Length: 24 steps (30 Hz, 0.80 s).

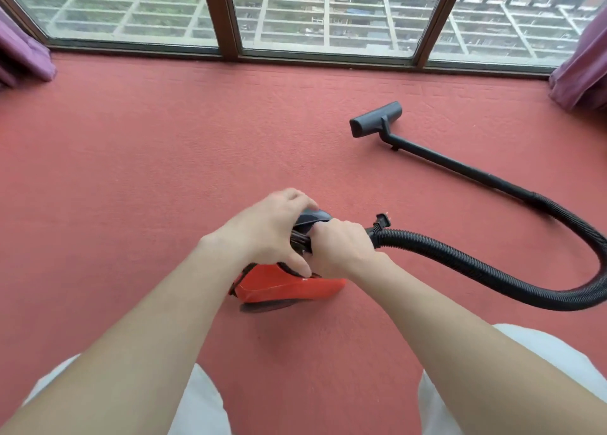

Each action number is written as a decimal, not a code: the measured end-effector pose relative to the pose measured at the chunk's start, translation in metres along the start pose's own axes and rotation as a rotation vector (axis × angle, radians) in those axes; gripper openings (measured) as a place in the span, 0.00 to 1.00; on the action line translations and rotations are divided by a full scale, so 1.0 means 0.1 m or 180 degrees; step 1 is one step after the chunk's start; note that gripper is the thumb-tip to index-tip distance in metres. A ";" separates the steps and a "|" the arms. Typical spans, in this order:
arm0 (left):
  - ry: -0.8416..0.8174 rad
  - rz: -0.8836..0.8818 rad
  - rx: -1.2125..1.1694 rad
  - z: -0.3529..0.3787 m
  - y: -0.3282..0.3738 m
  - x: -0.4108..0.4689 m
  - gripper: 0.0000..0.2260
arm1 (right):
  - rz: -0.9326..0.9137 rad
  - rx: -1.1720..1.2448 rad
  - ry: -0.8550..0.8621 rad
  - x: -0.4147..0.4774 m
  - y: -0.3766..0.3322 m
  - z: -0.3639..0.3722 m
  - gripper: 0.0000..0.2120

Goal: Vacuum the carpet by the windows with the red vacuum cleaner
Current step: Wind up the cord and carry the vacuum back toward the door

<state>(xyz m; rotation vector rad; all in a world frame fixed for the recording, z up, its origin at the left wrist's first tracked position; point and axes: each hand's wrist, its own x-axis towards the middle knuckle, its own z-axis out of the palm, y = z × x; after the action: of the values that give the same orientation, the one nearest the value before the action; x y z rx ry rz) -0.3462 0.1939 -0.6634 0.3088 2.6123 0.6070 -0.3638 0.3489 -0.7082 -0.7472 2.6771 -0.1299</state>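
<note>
Two grips closed — left hand (269, 230) on the red vacuum cleaner (285, 286), right hand (341, 247) on its hose (460, 263); nozzle (376, 119) idle, carpet (164, 155) seemingly unvacuumed.

floor: red carpet (164, 145) | windows (315, 17): brown-framed, daylight | curtains (23, 60): purple, both sides

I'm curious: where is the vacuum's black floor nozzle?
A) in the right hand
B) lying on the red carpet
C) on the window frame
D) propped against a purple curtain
B: the black plastic floor nozzle lies flat on the red carpet, unheld; the left hand and right hand both grip the red vacuum cleaner body.
</note>
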 end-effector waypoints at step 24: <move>0.0079 -0.0548 0.0823 0.26 0.13 0.16 0.04 | -0.0468 -0.0130 0.0597 -0.22 0.06 -0.18 0.10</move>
<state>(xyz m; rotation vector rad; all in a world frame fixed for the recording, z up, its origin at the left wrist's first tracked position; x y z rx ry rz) -0.3469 0.2198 -0.6847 0.1525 2.7071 0.2162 -0.3553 0.3653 -0.6855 -0.9901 2.8058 -0.1920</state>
